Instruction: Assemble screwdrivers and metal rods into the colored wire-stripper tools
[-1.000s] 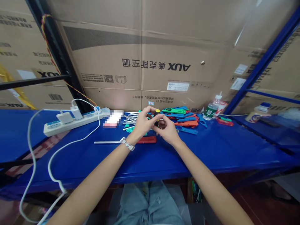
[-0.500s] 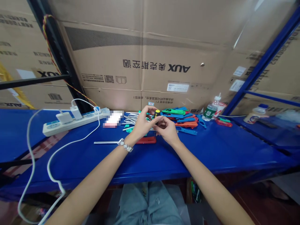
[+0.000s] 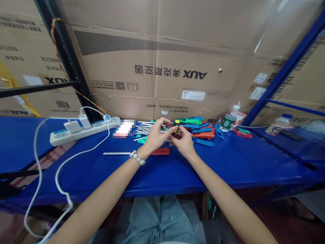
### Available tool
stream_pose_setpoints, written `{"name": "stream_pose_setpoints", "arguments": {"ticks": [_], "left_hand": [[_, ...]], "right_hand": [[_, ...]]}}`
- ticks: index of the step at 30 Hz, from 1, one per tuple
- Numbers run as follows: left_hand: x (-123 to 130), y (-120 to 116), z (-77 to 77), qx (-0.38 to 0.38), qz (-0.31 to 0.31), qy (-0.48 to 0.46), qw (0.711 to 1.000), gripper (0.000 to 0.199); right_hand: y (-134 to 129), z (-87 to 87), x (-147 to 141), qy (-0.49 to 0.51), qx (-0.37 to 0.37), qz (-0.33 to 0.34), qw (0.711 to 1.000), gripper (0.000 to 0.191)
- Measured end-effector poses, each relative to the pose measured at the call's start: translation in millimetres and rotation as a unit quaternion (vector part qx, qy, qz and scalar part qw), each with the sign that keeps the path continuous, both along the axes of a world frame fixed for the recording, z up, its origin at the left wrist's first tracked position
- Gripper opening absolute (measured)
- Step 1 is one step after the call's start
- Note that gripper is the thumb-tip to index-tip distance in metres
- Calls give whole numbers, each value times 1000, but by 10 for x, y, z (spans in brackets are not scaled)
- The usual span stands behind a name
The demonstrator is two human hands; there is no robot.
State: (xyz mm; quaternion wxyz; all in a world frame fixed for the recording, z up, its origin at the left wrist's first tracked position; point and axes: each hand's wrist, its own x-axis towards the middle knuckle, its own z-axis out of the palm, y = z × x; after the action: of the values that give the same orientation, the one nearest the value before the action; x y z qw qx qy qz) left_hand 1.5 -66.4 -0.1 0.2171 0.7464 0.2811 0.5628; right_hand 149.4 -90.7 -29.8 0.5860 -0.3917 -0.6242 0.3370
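A small screwdriver with a yellow-and-black handle [image 3: 177, 126] is tilted between my two hands, above the table. My right hand [image 3: 185, 142] is closed around the handle, its fingers curled inward. Close against it, my left hand [image 3: 155, 137] is closed too, the thumb reaching to the handle; what its fingers pinch is hidden. Below my hands a red plastic handle [image 3: 160, 151] lies on the table. A thin metal rod [image 3: 116, 154] lies to its left, passing behind my wrist. Behind my hands are several metal rods [image 3: 143, 128] and a pile of blue, orange and green plastic handles [image 3: 201, 130].
A white power strip [image 3: 83, 131] with chargers and trailing cables stands at the left of the blue table [image 3: 236, 162]. A clear bottle with a green label [image 3: 226, 122] and a red item [image 3: 243, 133] stand at the right. Large cardboard boxes [image 3: 114, 61] rise behind.
The screwdriver handle has shifted a little right and now leans, where it stood more upright. Both hands stay close together; the view has shifted slightly.
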Motion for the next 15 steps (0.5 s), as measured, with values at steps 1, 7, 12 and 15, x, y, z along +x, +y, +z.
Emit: {"name": "stream_pose_setpoints", "arguments": {"ticks": [1,7,12,15], "left_hand": [[-5,-8,5,2,2,-5,1000,23],[-24,-18,18,3,-62,25,998,26],[-1,4,24,0,3,-16,1000,33],[-37,-1,37,3,-23,7,1000,30]], "right_hand": [[-1,13,-6,8,-5,12,1000,42],[-33,70,-9,-70,13,47,996,37],[0,-11,-3,-46,42,-20,998,36],[-3,-7,20,-84,51,-5,995,35]]}}
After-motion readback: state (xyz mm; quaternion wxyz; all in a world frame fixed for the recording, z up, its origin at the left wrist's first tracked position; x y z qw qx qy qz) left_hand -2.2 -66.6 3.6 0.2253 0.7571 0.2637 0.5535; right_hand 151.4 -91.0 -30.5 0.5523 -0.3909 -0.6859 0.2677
